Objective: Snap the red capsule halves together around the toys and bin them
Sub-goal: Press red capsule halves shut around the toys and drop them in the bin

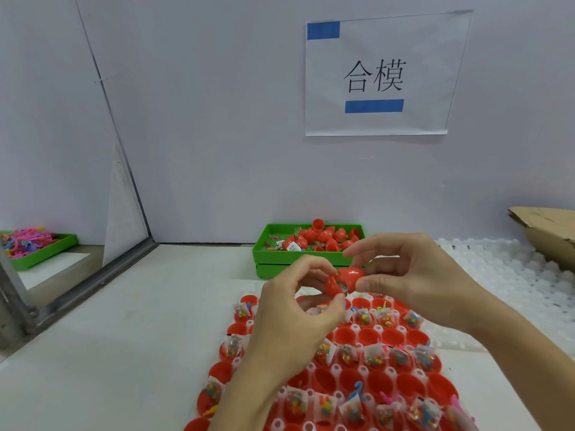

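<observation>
Both hands raised over the counter (130,337), working one capsule. My left hand (292,318) pinches the lower red half (334,286) between thumb and fingertips; a toy packet shows at its open mouth. My right hand (413,275) pinches the upper red half (351,273) between thumb and forefinger, the other fingers loosely curled. The two halves touch at an angle; the seam is not closed.

Location: the capsule sits in the air above the far end of the red tray of filled halves (389,337), just in front of the green bin (270,247) that already holds finished capsules.

Risks, as I judge them:
- Halves meet tilted. Pressing now could seat one side only, and the capsule may pop open when dropped in the bin.
- The packet edge seems to lie near the rim. If caught in the seam it would block the snap or tear.
- Thin pinch grip on smooth plastic; a hard squeeze could shoot a half out over the tray and knock packets from their cups.

Not resolved:
- How far the rims overlap: my fingers cover most of the joint.
- Tray's near rows are cut off at the frame edge; my forearms hide several cups.
- The bin's contents are too small to count.
- Second green tray (37,247) at far left holds pink pieces, type unclear.
</observation>
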`<state>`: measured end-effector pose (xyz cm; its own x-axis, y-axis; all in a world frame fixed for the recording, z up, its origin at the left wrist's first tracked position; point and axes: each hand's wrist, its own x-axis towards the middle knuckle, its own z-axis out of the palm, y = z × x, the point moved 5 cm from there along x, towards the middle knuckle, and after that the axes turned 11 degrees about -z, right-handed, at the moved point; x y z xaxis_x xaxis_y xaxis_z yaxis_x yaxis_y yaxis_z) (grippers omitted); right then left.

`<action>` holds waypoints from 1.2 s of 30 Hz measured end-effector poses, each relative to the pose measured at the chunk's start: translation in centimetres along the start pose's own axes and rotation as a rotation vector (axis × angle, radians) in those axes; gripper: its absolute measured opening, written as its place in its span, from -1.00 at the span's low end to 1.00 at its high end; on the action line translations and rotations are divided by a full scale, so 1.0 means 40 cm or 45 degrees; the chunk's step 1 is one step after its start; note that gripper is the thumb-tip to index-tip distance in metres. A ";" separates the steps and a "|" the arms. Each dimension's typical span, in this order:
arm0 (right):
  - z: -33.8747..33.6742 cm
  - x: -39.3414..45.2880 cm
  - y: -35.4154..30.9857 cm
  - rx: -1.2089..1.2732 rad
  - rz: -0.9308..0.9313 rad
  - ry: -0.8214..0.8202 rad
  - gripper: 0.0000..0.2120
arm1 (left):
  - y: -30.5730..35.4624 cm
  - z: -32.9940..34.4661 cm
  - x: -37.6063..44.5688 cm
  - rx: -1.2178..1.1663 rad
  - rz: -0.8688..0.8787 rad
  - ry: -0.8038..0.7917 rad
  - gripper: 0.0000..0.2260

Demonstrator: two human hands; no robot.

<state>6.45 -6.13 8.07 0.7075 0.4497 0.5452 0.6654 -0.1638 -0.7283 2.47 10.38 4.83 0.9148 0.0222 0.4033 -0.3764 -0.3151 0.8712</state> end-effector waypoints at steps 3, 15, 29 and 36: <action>0.006 0.001 0.000 0.012 0.016 -0.025 -0.65 | 0.002 0.003 -0.002 0.073 0.026 -0.025 -0.81; 0.002 0.000 -0.003 0.024 0.024 0.026 -0.71 | 0.006 0.008 -0.006 0.033 0.064 0.058 -0.82; 0.011 -0.001 -0.003 0.022 0.011 -0.009 -0.68 | 0.008 0.009 -0.009 -0.094 -0.030 0.189 -0.76; 0.005 -0.001 -0.002 0.035 0.015 0.004 -0.68 | 0.004 0.010 -0.004 -0.045 -0.030 0.147 -0.77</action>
<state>6.31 -5.97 8.03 0.7161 0.4451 0.5376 0.6502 -0.1452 -0.7458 2.31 9.94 4.80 0.9011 0.1391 0.4107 -0.3622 -0.2794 0.8892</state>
